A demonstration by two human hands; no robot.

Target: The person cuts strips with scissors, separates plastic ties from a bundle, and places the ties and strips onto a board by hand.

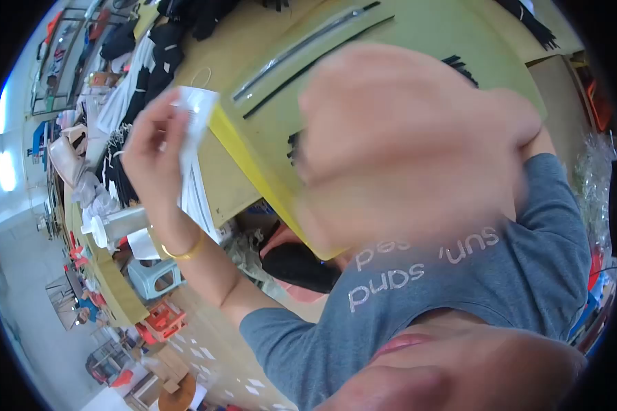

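Observation:
On the left, my left hand (154,147), with a gold bracelet at its wrist, has its fingers closed on a white glossy packet (197,109). My right hand (411,147) is large and badly blurred close to the camera; its fingers and anything in them cannot be made out. Behind the hands lies a yellow-green table mat (253,51) with a bright yellow edge. A clear sleeve (298,51) with a dark strip inside and a thin black strip (315,68) lie on it. Black bundled pieces (461,68) show partly past my right hand.
Black and white bundles (127,99) are heaped on the left of the table. A blue stool (154,277) and orange stools (164,318) stand on the floor at lower left. A cardboard box (562,92) and clear plastic wrap (596,178) are at the right.

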